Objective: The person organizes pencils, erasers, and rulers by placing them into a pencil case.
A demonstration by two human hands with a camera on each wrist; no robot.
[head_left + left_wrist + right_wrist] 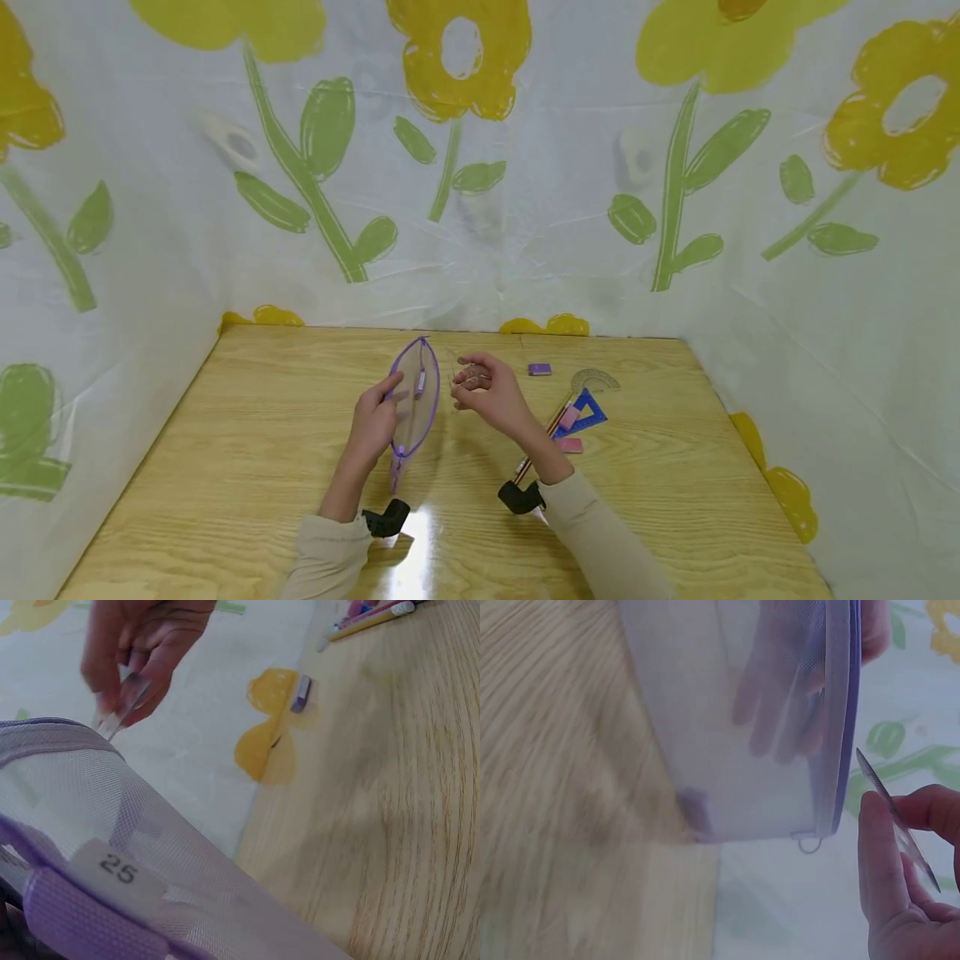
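Observation:
My left hand point(377, 417) grips a purple-edged mesh pouch point(417, 398) and holds it upright on its edge above the wooden table point(247, 433). Its fingers show through the mesh in the right wrist view, and the pouch point(742, 712) fills the top of that view. A small label reading 25 sits on the pouch point(90, 817). Just right of the pouch's rim, my right hand point(483, 392) pinches a thin clear plastic ruler point(896, 817). The ruler point(124, 705) points down toward the pouch's zipped edge, a little apart from it.
To the right on the table lie a purple eraser point(539, 369), a clear protractor point(595, 381), a blue set square point(587, 414), pink erasers point(570, 445) and pencils point(542, 442). Flower-printed sheeting point(570, 208) walls in the table on three sides.

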